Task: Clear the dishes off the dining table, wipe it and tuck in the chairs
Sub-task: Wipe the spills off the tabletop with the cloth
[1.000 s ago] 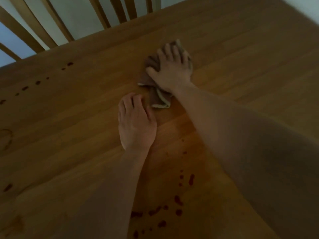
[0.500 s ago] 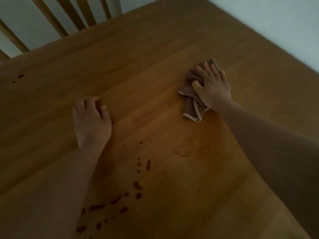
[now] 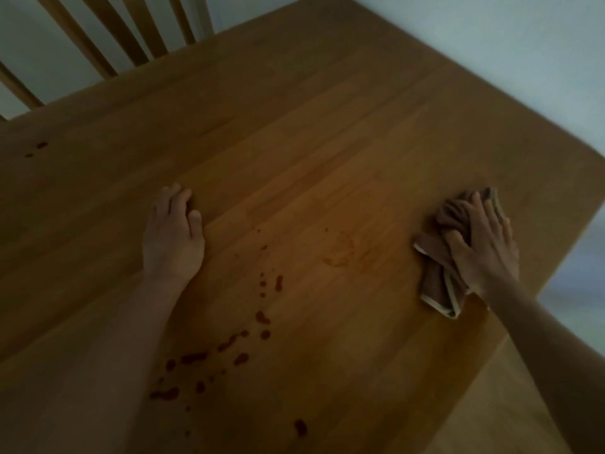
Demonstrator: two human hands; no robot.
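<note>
Cloth (image 3: pixel 435 285) is pressed at three o'clock by the spread right hand (image 3: pixel 484 250); loosely curled left hand (image 3: pixel 173 237) is rested at nine.

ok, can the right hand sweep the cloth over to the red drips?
Probably yes: the right hand presses the cloth, bare table lies between it and the red drips; the left hand rests beside them.

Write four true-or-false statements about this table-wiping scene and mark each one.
1. The right hand presses a crumpled brown cloth with pale edging onto the light wooden table. True.
2. The left hand holds a plate. False: it rests on the tabletop, holding nothing.
3. Dark red droplets lie on the wood beside the left forearm. True.
4. The cloth covers those droplets. False: it lies apart from them, near the table's right edge.
</note>
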